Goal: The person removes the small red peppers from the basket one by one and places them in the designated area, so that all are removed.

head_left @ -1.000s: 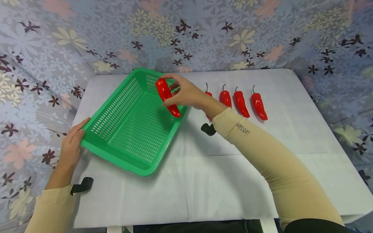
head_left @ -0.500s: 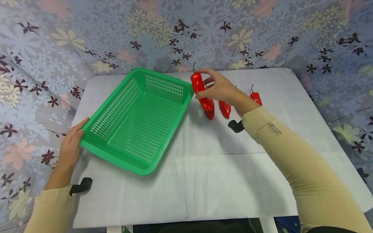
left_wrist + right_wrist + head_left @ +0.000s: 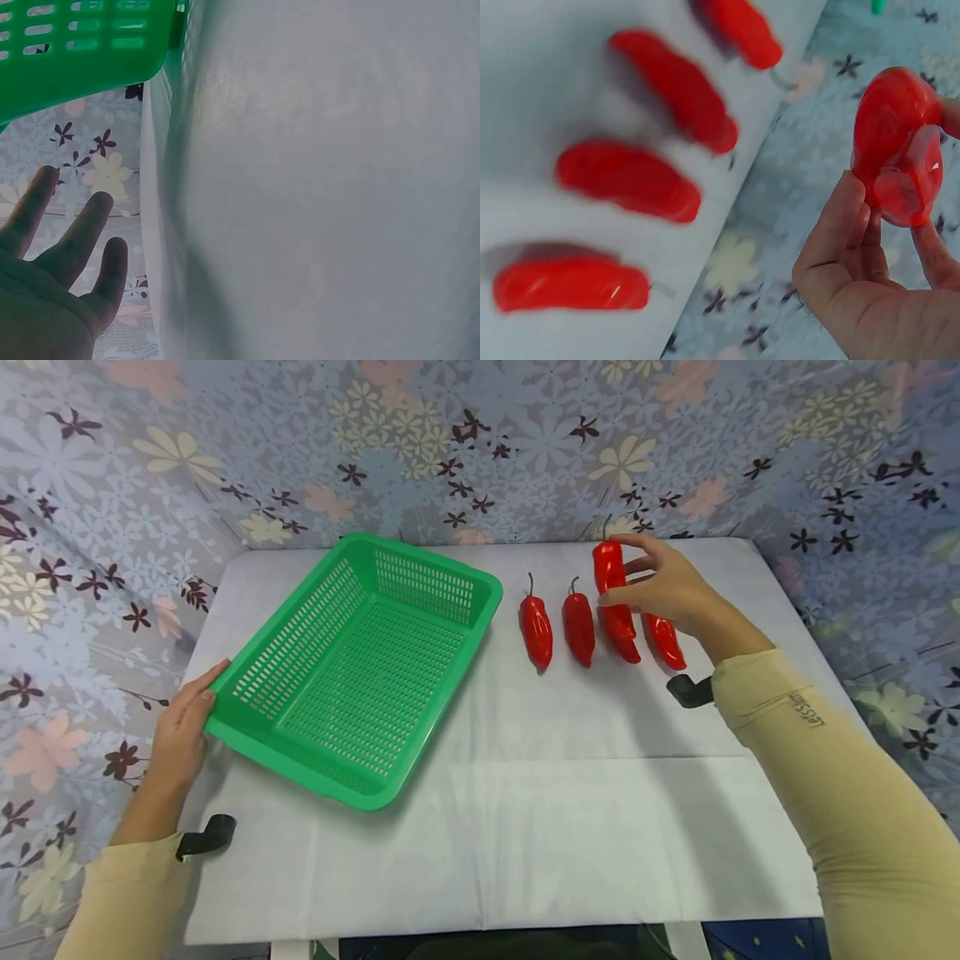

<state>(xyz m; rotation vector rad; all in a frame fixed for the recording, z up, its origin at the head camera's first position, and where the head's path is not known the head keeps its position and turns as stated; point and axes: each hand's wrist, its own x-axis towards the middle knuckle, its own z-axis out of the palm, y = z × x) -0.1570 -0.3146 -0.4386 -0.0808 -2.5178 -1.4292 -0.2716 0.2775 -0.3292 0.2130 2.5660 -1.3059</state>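
Note:
My right hand (image 3: 663,578) pinches a glossy red pepper (image 3: 609,568) by its side, stem up, between thumb and fingers. It is above the table, in front of another red pepper (image 3: 628,647) in a row of several; the right wrist view shows the held pepper (image 3: 898,146) end-on. A green plastic basket (image 3: 427,735) with slotted walls stands at the left, nothing inside. My left hand (image 3: 180,727) holds its near-left corner at the rim. In the left wrist view three spread fingers (image 3: 79,232) show below the basket wall (image 3: 90,71); thumb and index finger are out of view.
The peppers (image 3: 536,633) lie side by side on a white-covered table (image 3: 570,835), right of the basket. A flowered cloth (image 3: 525,452) hangs behind the table and at its sides. Dark straps (image 3: 690,692) stick out from both wrists.
My right hand has carried the held pepper rightward, from over the basket to above the row of peppers. The left hand and the basket have stayed in place.

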